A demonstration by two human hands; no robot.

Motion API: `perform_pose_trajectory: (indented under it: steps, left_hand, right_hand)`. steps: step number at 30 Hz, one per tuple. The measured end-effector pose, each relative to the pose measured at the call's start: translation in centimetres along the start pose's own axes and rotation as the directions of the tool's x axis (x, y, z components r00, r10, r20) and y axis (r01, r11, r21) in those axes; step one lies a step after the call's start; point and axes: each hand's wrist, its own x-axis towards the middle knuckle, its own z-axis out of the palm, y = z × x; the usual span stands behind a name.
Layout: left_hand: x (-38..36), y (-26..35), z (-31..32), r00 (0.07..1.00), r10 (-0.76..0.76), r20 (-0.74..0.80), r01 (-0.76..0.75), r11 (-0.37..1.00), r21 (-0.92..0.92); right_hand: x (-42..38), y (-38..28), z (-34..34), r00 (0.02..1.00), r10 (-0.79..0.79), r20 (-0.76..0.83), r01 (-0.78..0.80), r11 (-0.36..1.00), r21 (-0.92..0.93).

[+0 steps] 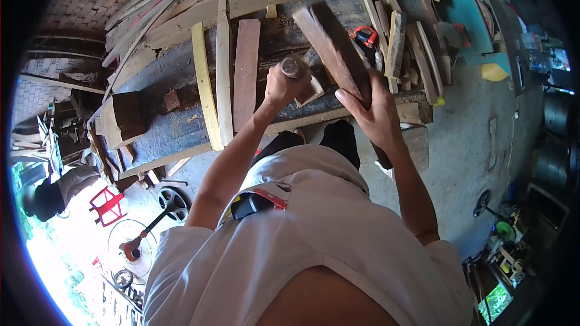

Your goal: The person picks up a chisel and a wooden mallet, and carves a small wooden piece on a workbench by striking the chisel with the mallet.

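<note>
My left hand (283, 87) is closed around a tool's thick round handle (294, 67). The butt end faces up at me, and the tool's working end is mostly hidden. A small pale wood block (310, 92) shows just beside that hand. My right hand (373, 115) grips the lower end of a thick dark brown wooden plank (335, 51), thumb across its near face. The plank stands tilted, its upper end leaning left over the workbench (163, 127). Left of my hands, a reddish board (246, 72), a pale board (223, 72) and a yellowish strip (206, 84) lie across the bench.
An orange-red tool (364, 36) lies behind the plank. Several wood strips (417, 54) lie at the bench's right. A big timber block (124, 119) sits at its left end. A fan (134, 247) and red stool (107, 206) stand on the floor. Another person (54, 196) is at far left.
</note>
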Motion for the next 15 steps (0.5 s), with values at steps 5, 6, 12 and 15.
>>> perform_pose_trajectory:
  steps: [5,6,12,15]
  left_hand:
    - [0.2,2.4,0.1,0.991,-0.017,0.136,-0.008,0.985,0.175]
    - [0.2,2.8,0.4,0.978,-0.097,0.186,0.077,0.991,0.112]
    - [0.4,0.4,0.0,0.997,-0.016,0.077,0.02,0.998,-0.058]
    - [-0.1,1.1,-2.4,0.987,-0.104,0.122,0.119,0.986,-0.12]
  right_hand:
    - [1.6,-3.1,-0.1,0.995,-0.092,-0.048,0.096,0.993,0.071]
    - [1.9,-3.1,-0.1,0.992,-0.125,-0.019,0.125,0.992,-0.037]
    - [1.9,0.7,0.4,0.984,0.015,0.175,0.026,0.973,-0.229]
    - [0.7,2.4,0.4,0.993,0.059,0.102,-0.041,0.985,-0.168]
